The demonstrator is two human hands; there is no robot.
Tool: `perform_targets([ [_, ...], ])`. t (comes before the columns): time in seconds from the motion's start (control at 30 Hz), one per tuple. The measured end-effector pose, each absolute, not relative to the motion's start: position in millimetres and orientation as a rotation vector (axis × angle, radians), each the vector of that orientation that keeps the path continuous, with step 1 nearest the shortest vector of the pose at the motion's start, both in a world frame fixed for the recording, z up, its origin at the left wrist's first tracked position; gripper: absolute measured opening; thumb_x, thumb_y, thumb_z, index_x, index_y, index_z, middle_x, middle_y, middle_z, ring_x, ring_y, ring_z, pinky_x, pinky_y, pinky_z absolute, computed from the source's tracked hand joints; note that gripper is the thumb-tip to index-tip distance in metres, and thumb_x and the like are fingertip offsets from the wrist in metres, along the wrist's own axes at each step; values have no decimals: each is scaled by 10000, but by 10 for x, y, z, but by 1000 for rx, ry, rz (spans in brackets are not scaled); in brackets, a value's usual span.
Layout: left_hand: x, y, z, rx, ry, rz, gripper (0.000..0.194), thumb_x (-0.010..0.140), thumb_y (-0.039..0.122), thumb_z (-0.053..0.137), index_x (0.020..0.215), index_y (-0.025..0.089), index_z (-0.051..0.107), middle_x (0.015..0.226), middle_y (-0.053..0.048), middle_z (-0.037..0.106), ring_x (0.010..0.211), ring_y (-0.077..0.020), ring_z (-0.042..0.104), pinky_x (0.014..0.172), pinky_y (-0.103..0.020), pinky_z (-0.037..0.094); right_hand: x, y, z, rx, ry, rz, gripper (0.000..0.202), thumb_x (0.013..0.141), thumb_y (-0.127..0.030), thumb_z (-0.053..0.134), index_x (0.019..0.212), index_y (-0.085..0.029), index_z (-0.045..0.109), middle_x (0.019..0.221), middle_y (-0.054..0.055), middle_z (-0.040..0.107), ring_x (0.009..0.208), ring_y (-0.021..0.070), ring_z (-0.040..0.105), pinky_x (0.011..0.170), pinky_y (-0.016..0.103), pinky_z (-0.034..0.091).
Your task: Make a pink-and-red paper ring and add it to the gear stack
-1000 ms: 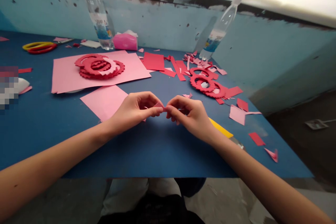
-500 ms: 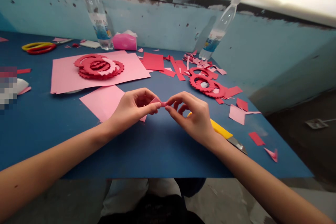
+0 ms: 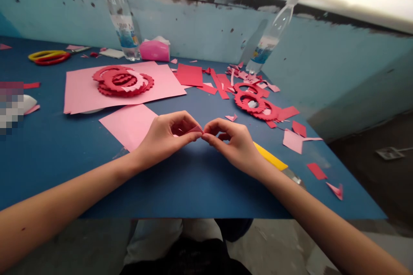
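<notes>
Both hands meet above the middle of the blue table. My left hand pinches a small folded pink paper piece between thumb and fingers. At the piece's right end, my right hand pinches it too, its fingertips touching those of my left. Much of the piece is hidden by the fingers. A pink square sheet lies beside my left hand, partly covered by it. Under my right hand and forearm is a yellow-handled tool with a metal blade.
Red paper rings lie on larger pink sheets; more rings and scraps are at right. Bottles, a pink tissue pack and scissors stand or lie near the wall.
My hands have come closer together, and less of the folded piece shows between them. A small pink scrap now shows on the table just beyond my right hand.
</notes>
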State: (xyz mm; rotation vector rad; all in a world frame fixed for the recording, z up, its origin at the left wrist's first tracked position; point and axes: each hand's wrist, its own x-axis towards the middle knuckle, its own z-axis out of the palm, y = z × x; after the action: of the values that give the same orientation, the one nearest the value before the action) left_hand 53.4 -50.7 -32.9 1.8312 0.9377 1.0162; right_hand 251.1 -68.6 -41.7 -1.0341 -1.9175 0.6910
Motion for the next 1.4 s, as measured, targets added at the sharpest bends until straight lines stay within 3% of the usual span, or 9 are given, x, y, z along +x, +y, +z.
perform_targets([
  [0.47, 531, -534, -305, 1873, 965, 984, 160, 822, 327, 734, 864, 179, 694, 799, -29, 730, 677, -132, 673, 546, -203, 518, 2507, -698, -375, -1046, -1942, 719, 123, 922, -277, 624, 851, -178, 625, 755, -3, 627, 665, 109, 565, 568, 220, 455],
  [0.87, 523, -527, -309, 1914, 968, 962, 158, 850, 330, 704, 907, 182, 698, 867, -31, 732, 683, -121, 656, 543, -192, 509, 2505, -701, -390, -1003, -2006, 569, 103, 934, -236, 609, 858, -170, 628, 753, -9, 625, 650, 92, 548, 548, 196, 431],
  [1.4, 506, -500, -301, 1891, 972, 937, 171, 827, 338, 719, 872, 174, 725, 756, -26, 721, 619, -118, 625, 519, -201, 492, 2506, -708, -383, -1004, -2009, 645, 109, 927, -241, 591, 839, -181, 616, 739, -10, 619, 638, 99, 546, 523, 203, 422],
])
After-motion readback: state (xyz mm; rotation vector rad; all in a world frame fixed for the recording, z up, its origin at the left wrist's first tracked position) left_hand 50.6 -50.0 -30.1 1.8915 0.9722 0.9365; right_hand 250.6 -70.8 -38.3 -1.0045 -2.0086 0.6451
